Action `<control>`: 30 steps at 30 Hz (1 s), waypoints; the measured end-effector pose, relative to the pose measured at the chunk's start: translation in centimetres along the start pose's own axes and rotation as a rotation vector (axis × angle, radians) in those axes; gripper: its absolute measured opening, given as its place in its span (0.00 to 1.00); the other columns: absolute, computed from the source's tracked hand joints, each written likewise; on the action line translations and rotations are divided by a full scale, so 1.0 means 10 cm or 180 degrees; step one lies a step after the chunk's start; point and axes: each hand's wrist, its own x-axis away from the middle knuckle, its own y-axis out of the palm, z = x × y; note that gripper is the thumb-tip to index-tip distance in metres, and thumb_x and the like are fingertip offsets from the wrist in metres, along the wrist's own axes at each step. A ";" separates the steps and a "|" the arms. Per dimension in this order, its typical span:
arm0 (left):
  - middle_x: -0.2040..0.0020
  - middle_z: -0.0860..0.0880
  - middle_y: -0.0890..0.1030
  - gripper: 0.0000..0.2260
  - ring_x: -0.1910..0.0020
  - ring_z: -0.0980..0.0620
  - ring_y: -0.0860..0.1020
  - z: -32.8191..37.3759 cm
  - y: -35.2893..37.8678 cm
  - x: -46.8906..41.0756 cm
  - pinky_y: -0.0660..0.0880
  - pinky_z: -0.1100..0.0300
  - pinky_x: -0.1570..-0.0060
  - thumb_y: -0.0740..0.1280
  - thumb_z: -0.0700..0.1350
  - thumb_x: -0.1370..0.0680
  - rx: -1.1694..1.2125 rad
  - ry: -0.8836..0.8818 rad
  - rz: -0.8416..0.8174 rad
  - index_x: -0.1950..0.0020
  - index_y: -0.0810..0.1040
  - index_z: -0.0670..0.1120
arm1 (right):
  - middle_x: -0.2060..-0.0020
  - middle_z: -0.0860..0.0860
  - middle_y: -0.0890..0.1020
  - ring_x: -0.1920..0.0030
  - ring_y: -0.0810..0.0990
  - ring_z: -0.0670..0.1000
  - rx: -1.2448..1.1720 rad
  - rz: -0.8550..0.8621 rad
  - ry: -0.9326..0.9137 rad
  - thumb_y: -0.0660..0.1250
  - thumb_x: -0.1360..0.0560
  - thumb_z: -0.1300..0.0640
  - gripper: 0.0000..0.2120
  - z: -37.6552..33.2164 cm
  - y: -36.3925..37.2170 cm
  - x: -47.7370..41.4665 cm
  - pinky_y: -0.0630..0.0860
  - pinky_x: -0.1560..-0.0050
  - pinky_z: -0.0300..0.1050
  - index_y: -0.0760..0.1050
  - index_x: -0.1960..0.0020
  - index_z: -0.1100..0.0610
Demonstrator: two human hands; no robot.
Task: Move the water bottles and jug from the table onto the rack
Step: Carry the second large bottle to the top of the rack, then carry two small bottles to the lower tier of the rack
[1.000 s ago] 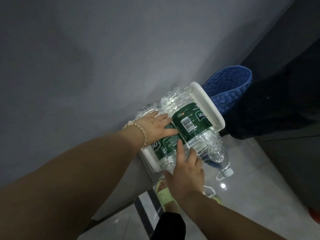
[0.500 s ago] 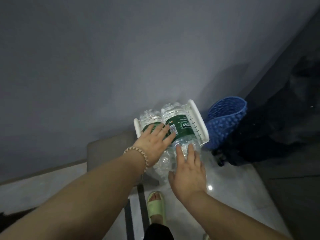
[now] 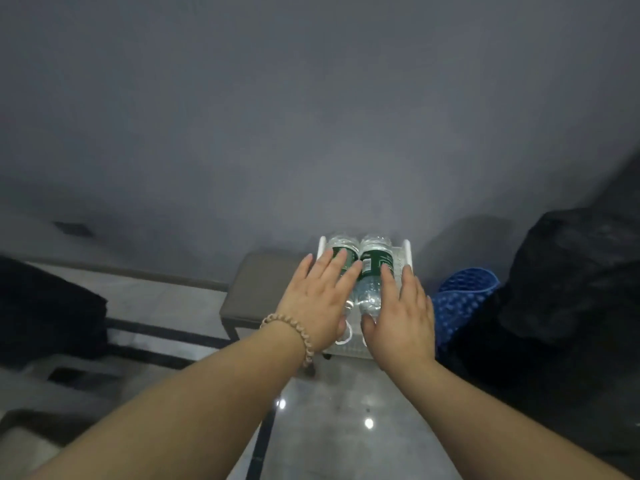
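Two clear water bottles with green labels lie side by side in a white plastic rack [image 3: 406,251] by the grey wall, caps toward me. The left bottle [image 3: 341,249] is mostly covered by my left hand [image 3: 320,299], which lies flat on it with fingers spread and wears a bead bracelet. The right bottle [image 3: 374,271] shows between my hands. My right hand [image 3: 403,317] hovers flat beside it, fingers extended over the rack's right side. Neither hand grips anything. No jug is in view.
A grey-brown stool [image 3: 256,289] stands left of the rack. A blue perforated basket [image 3: 464,296] leans at the right, next to a large black bag [image 3: 571,289]. Glossy tiled floor [image 3: 346,427] lies below; a dark object [image 3: 45,313] sits at left.
The view has pulled back and levelled; the rack now looks smaller and farther. Both hands have flattened and slid back from the bottles, the right one now beside the right bottle.
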 end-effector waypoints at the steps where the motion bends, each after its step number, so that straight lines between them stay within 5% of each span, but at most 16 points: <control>1: 0.23 0.45 0.53 0.40 0.25 0.46 0.49 -0.03 -0.10 0.11 0.44 0.46 0.28 0.66 0.55 0.28 -0.0017 -0.0115 0.0044 0.24 0.46 0.50 | 0.24 0.57 0.51 0.25 0.50 0.57 -0.0021 0.0047 -0.0062 0.68 0.28 0.46 0.41 -0.08 -0.05 0.04 0.52 0.27 0.57 0.47 0.24 0.50; 10: 0.23 0.46 0.48 0.38 0.25 0.47 0.46 -0.35 -0.86 1.87 0.41 0.47 0.28 0.64 0.53 0.25 -0.0120 -0.1029 0.0250 0.24 0.42 0.50 | 0.24 0.56 0.50 0.25 0.48 0.54 -0.0310 0.0112 -0.1095 0.67 0.27 0.48 0.40 -1.22 -0.25 1.16 0.46 0.26 0.54 0.47 0.24 0.50; 15: 0.22 0.47 0.46 0.36 0.25 0.47 0.44 -0.45 -1.25 3.62 0.39 0.47 0.29 0.62 0.53 0.23 -0.0323 -0.1618 0.0344 0.25 0.41 0.51 | 0.25 0.57 0.56 0.26 0.54 0.56 -0.0659 0.0192 -0.1805 0.69 0.29 0.51 0.38 -2.13 -0.23 2.56 0.50 0.27 0.56 0.53 0.25 0.51; 21: 0.23 0.46 0.51 0.33 0.25 0.45 0.48 -0.51 -1.80 5.91 0.44 0.46 0.28 0.63 0.52 0.23 -0.0602 -0.2220 0.0409 0.25 0.47 0.51 | 0.24 0.54 0.54 0.25 0.51 0.53 -0.0865 -0.0118 -0.2768 0.68 0.28 0.48 0.40 -3.24 -0.13 4.47 0.49 0.27 0.56 0.46 0.26 0.47; 30: 0.22 0.46 0.49 0.36 0.25 0.45 0.47 -1.01 -2.17 7.98 0.40 0.48 0.29 0.64 0.53 0.24 -0.0822 -0.3160 0.0254 0.25 0.43 0.53 | 0.24 0.55 0.53 0.25 0.51 0.56 -0.0908 -0.0184 -0.3482 0.67 0.27 0.48 0.38 -4.61 -0.03 5.92 0.49 0.27 0.57 0.48 0.25 0.49</control>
